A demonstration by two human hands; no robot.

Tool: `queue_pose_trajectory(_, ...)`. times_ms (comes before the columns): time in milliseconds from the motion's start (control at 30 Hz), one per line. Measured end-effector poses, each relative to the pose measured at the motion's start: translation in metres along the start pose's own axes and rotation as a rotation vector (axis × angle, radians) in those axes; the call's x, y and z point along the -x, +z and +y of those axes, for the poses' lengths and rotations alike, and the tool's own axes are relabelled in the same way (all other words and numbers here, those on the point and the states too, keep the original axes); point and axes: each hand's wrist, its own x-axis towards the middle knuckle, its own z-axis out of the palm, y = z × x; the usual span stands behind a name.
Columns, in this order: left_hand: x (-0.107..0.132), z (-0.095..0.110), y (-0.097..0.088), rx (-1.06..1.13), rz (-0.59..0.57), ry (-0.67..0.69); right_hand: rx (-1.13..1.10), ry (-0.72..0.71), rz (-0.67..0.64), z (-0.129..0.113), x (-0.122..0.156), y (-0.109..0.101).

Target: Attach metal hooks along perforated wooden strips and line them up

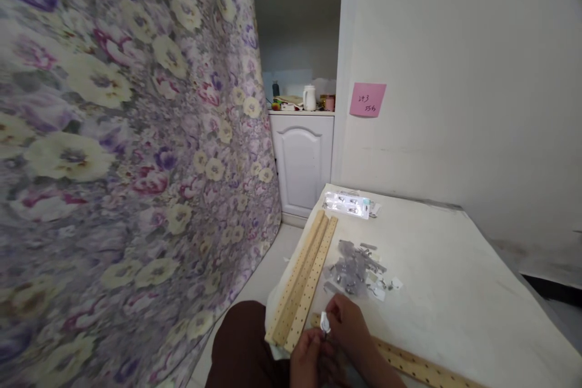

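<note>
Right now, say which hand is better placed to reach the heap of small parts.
Likely the right hand: it is closer to the heap of small parts, while the left hand sits farther back. Both are at a small white piece.

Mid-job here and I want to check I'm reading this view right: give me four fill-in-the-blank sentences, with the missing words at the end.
1. The small piece between the left hand and the right hand is mostly ____ in colour.
2. The wooden strips on the table are dotted with rows of ____.
3. The curtain is printed with ____.
4. The note on the wall is ____.

Missing words: white; holes; flowers; pink.
</note>
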Motion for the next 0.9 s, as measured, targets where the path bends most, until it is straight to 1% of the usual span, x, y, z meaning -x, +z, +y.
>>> queue_pose_trajectory(167, -0.002, -0.004, -0.004, 0.018, -0.005, 0.044, 0.042, -0.016, 0.033, -0.003, 0.001, 0.004)
queue_pose_trajectory(300, -0.001, -0.008, -0.005, 0.031, 0.008, 0.065, 0.023, 0.005, 0.017, -0.005, 0.002, 0.005)
queue_pose_trajectory(433, 0.003, -0.009, -0.005, 0.028, 0.034, 0.073, 0.052, 0.024, 0.015, -0.008, 0.002, 0.005)
queue_pose_trajectory(533, 0.007, -0.005, -0.004, 0.025, 0.065, 0.045, 0.078, 0.047, 0.014, -0.010, 0.001, 0.003)
queue_pose_trajectory(667, 0.008, 0.003, 0.001, -0.039, 0.072, -0.014, 0.094, 0.059, -0.033, -0.008, -0.001, 0.002)
queue_pose_trajectory(900, 0.006, 0.011, 0.012, -0.116, 0.141, 0.013, 0.087, 0.057, -0.050, -0.002, -0.004, 0.004)
